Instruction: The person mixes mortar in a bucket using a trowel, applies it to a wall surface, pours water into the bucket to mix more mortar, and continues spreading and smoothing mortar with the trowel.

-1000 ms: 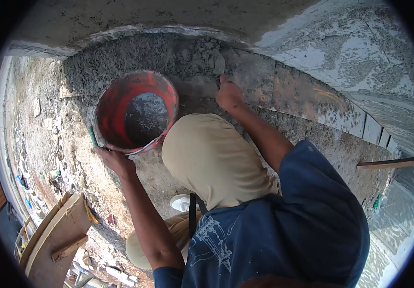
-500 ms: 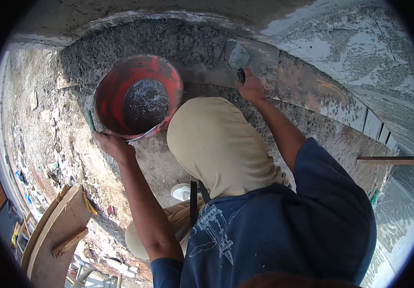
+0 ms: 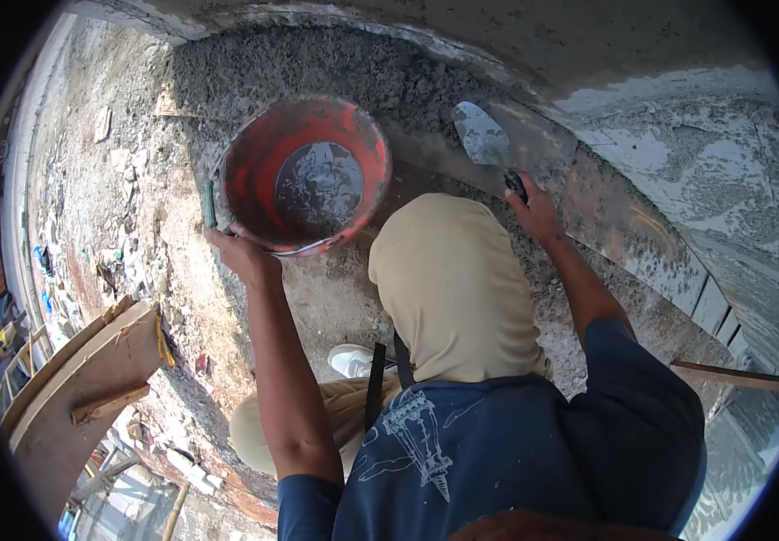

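My left hand (image 3: 249, 257) grips the near rim of a red bucket (image 3: 254, 171), which is tilted and holds grey wet mix (image 3: 319, 187). Beside that hand, the bucket's green handle grip (image 3: 210, 206) hangs at the left. My right hand (image 3: 535, 209) is closed around the black handle of a trowel (image 3: 481, 133). The trowel's grey-smeared blade points up and left, over the board near a heap of grey mortar (image 3: 380, 77).
A plastered wall (image 3: 588, 41) curves along the top and right. Long boards (image 3: 624, 212) lie at its foot. Rubble (image 3: 128, 180) covers the left ground, with a curved wooden piece (image 3: 92, 374) at lower left. A thin wooden strip (image 3: 737, 374) juts in at right.
The trowel has come away from the mortar heap toward the right, and its blade now shows fully. My left hand stays on the bucket rim. The whole view has shifted.
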Motion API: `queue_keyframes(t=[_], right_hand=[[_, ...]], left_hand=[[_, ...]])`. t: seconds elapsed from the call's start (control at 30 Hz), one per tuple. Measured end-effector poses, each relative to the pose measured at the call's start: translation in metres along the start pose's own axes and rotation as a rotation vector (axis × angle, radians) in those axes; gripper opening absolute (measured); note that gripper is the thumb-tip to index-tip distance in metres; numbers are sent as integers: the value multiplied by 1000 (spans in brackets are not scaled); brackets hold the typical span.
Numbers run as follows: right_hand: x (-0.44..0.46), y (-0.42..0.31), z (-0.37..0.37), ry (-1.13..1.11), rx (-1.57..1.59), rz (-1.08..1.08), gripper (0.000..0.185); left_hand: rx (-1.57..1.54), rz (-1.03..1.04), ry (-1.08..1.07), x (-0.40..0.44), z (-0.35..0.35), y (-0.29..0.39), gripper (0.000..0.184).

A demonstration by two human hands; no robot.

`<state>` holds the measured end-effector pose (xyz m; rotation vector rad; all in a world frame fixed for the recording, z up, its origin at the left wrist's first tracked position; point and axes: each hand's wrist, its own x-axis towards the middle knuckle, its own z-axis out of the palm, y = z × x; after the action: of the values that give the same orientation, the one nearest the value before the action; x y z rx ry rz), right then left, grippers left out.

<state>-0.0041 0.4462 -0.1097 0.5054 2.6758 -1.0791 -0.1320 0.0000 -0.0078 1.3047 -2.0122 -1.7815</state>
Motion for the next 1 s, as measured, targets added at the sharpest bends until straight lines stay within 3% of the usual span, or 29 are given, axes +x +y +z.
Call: queue_keyframes(t=[0.1, 0.13, 0.17, 0.27, 0.33, 0.4, 0.47, 0.57, 0.67, 0.77, 0.87, 0.97, 1.0], right_hand=[[2, 8, -31, -297, -260, 16, 46], [8, 9, -33, -361, -326, 21, 46], [16, 4, -32, -421, -393, 24, 46], [72, -42, 10, -236, -379, 46, 48], [139, -74, 48, -64, -365, -52, 54], [203, -137, 64, -85, -347, 40, 56], [229, -137, 76, -64, -316, -20, 58], [225, -120, 73, -49, -301, -64, 61], [207, -104, 65, -25, -246, -53, 63], [184, -93, 52, 7, -217, -36, 65], [163, -96, 25, 55, -261, -30, 64], [152, -103, 1, 95, -333, -79, 60], [147, -104, -5, 105, -358, -102, 58]], left_hand=[[792, 489, 86, 51, -13, -59, 53], [842, 434, 84, 38, -8, -48, 55], [757, 393, 100, 34, -5, -49, 55], [419, 284, 120, 30, 1, -48, 56], [383, 283, 116, 21, 4, -39, 59], [420, 291, 115, 16, 5, -34, 60], [540, 302, 110, 17, 4, -34, 61], [276, 329, 81, 12, 8, -34, 59], [479, 421, 151, 13, 7, -37, 56], [790, 646, 277, 35, 5, -62, 56], [337, 404, 133, 23, 12, -44, 57], [381, 351, 65, 4, 17, -20, 43], [384, 436, 102, 6, 18, -26, 46]])
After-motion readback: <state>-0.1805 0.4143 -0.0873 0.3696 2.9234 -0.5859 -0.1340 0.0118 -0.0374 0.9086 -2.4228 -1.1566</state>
